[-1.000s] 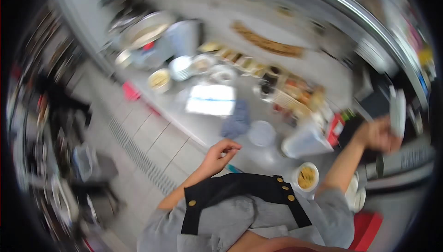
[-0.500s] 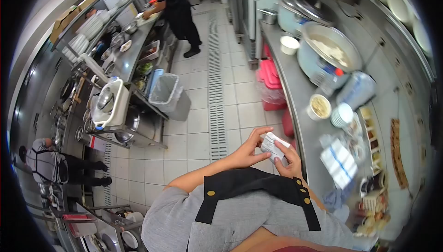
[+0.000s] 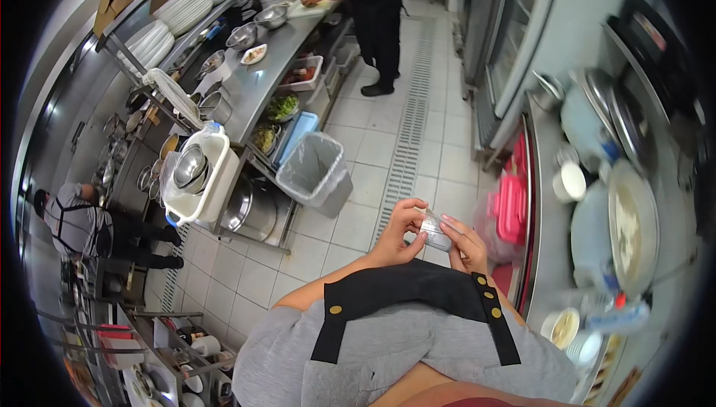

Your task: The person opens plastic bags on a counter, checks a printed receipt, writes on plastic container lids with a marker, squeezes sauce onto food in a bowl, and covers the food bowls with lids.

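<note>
In front of my chest, both my hands hold a small white slip with print on it (image 3: 435, 235), which looks like a label or receipt. My left hand (image 3: 402, 234) pinches its left side between thumb and fingers. My right hand (image 3: 466, 244) grips the right edge, fingers laid over the top. Whether something greyish under the slip is part of it, I cannot tell.
A lined grey bin (image 3: 317, 172) stands left of the floor drain (image 3: 406, 127). To the right, a steel counter (image 3: 547, 246) carries a large pot (image 3: 630, 228) and a white tub (image 3: 570, 182). A person in black (image 3: 373, 19) works at the far counter; another person (image 3: 82, 220) stands at left.
My view has turned left, so the right counter has shifted toward the right edge. The slip has tilted in my hands, and my right fingers now lie across its top.
</note>
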`<act>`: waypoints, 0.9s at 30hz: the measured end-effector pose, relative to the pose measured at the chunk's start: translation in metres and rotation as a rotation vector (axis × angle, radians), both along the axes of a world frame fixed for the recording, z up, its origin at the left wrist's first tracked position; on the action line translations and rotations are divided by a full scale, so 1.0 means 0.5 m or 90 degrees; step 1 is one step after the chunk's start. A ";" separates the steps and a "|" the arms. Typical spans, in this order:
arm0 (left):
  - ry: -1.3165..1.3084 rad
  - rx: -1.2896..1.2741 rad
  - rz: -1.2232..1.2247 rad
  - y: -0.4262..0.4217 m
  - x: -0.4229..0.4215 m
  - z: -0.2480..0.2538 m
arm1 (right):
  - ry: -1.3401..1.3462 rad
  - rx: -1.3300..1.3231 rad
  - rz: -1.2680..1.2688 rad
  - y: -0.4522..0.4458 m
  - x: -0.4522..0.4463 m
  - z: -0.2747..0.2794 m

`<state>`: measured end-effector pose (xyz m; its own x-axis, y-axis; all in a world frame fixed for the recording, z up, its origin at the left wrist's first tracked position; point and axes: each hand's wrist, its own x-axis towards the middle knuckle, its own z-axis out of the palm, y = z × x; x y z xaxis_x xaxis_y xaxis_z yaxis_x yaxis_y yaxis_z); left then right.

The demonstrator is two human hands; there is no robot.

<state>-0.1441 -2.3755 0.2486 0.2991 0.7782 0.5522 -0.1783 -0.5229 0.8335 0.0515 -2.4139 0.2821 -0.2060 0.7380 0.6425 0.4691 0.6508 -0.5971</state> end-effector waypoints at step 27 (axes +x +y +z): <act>0.311 0.245 0.727 1.661 -0.754 0.265 | -0.203 -0.687 -0.207 1.426 0.099 -0.922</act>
